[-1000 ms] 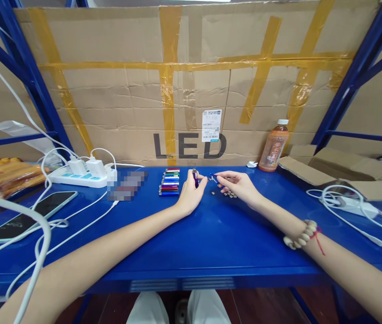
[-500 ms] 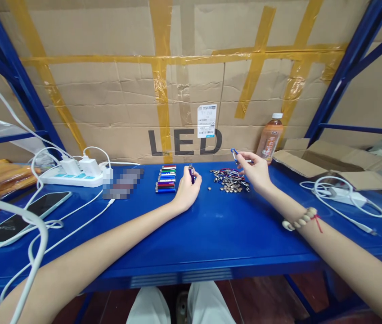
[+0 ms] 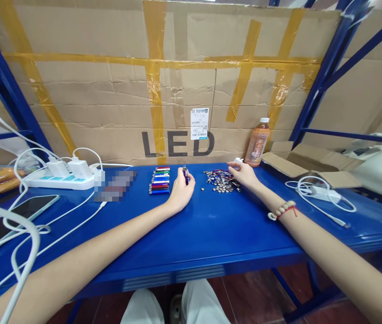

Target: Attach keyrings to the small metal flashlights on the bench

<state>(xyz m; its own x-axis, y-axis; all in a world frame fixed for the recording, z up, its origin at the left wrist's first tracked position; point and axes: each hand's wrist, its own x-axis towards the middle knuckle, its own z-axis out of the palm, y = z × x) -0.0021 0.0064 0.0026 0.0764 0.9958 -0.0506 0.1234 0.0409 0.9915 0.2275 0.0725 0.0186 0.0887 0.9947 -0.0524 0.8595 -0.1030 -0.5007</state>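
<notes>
My left hand [image 3: 181, 191] is closed around a small purple flashlight [image 3: 186, 174], held upright with its top end showing above the fingers. Just left of that hand, several small flashlights [image 3: 159, 181] in red, green, silver and blue lie stacked in a neat column. My right hand [image 3: 244, 174] is at the right edge of a pile of small metal parts [image 3: 222, 182], its fingers bent and slightly apart, with nothing visible between them. Round silver pieces like button cells and blue and red clips make up the pile. One round silver piece [image 3: 202, 189] lies apart on its left.
Behind the blue table [image 3: 204, 238] stands a large taped carton [image 3: 116, 103]. A drink bottle [image 3: 257, 143], an open cardboard box [image 3: 312, 162] and a coiled white cable [image 3: 322, 193] are on the right. A power strip [image 3: 60, 181], phone [image 3: 15, 220] and loose cables occupy the left.
My right hand has lowered to the pile, and the blue clip it held is no longer visible in its fingers. My left hand keeps the purple flashlight. The view has shifted slightly right.
</notes>
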